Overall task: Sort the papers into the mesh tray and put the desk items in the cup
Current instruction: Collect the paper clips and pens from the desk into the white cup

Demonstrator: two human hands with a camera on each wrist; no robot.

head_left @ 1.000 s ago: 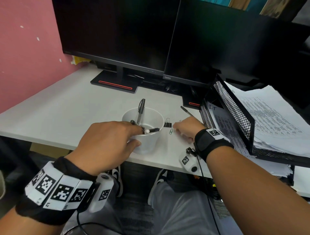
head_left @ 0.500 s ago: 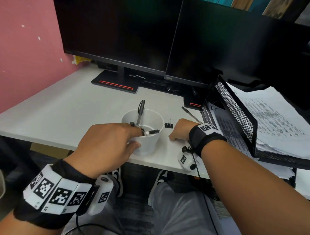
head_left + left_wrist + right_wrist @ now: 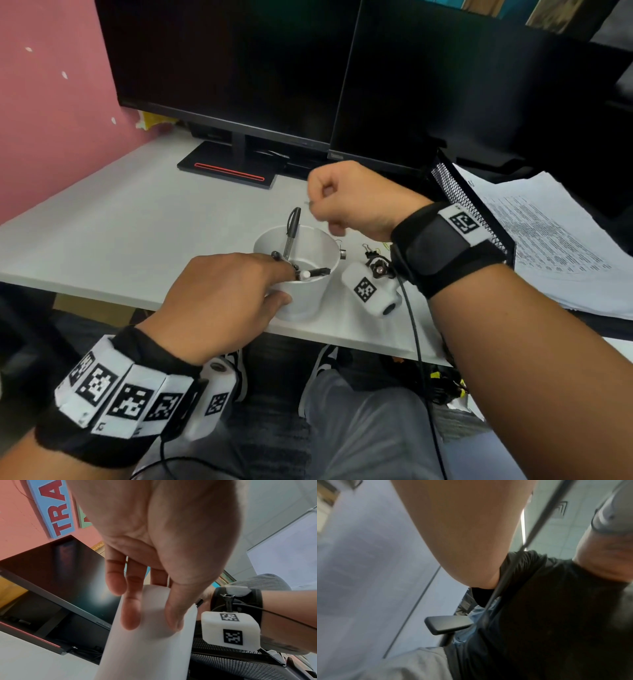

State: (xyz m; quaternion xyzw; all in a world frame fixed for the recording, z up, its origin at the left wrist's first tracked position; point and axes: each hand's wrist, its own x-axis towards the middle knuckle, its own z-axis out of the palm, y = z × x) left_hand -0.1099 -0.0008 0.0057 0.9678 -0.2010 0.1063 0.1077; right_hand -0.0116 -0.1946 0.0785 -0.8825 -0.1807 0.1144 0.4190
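The left hand [image 3: 219, 301] stays wrapped around the white cup [image 3: 301, 294] near the front edge of the counter [image 3: 120, 233], thumb and fingers [image 3: 130, 609] curled on its wall, steadying it as before. Pens [image 3: 291, 233] stand and lie inside the cup. Half a second ago the right hand [image 3: 352, 202] was down on the counter beside the cup, pinching at small items; now it is lifted above and just behind the cup's rim, fingers curled on something thin and small, probably a paper clip, though it is too blurred to name. A drop into the cup looks imminent. A binder clip [image 3: 371, 255] and loose clips remain on the counter right of the cup. Further right, papers [image 3: 548, 240] already fill the mesh tray [image 3: 459, 195].
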